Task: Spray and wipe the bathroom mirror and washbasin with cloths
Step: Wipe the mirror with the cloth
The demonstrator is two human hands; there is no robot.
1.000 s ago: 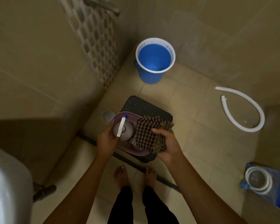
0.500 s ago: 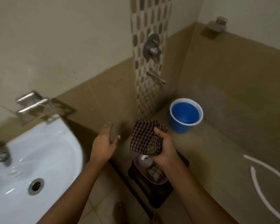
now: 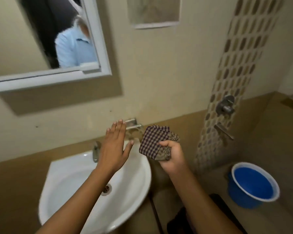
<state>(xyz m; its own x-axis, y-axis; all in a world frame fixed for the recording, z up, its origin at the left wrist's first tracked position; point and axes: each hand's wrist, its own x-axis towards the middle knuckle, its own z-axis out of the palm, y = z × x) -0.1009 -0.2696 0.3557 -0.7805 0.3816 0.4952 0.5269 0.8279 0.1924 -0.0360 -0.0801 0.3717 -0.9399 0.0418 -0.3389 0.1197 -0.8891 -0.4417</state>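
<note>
Over the white washbasin [image 3: 85, 196] there are 2 bare hands, and only 1 of them is holding anything. Count-wise: 1 checked cloth [image 3: 155, 141], 1 basin, 1 mirror [image 3: 32, 39] with a white frame, 1 blue bucket [image 3: 253, 184], 1 basin tap [image 3: 96, 152], plus 1 metal soap holder [image 3: 133, 124] on the wall.

Containers: the basin looks dry-ish and holds nothing except its drain [image 3: 107, 189] in the middle. The bucket has a white rim, and I honestly can't tell if the blue inside is water or just the plastic bottom.

The left hand [image 3: 114, 149] is flat, palm down, fingers straight and close together with the thumb sticking out to the side. It hovers above the back of the basin and grips nothing. The tap sits just left of its knuckles, and the soap holder is right past its fingertips, partly hidden by them.

The right hand [image 3: 172, 157] is balled up around the cloth, fingers curled tight on the bunched lower part, thumb tucked across the front. The rest of the cloth fans up and out above those fingers, brown-and-cream check, and it's apart from the wall and the basin. It's just right of the left thumb, not touching it.

The mirror is up and well left of both sets of fingertips, and the bucket is low and far right of the right fingers, down on the floor.
</note>
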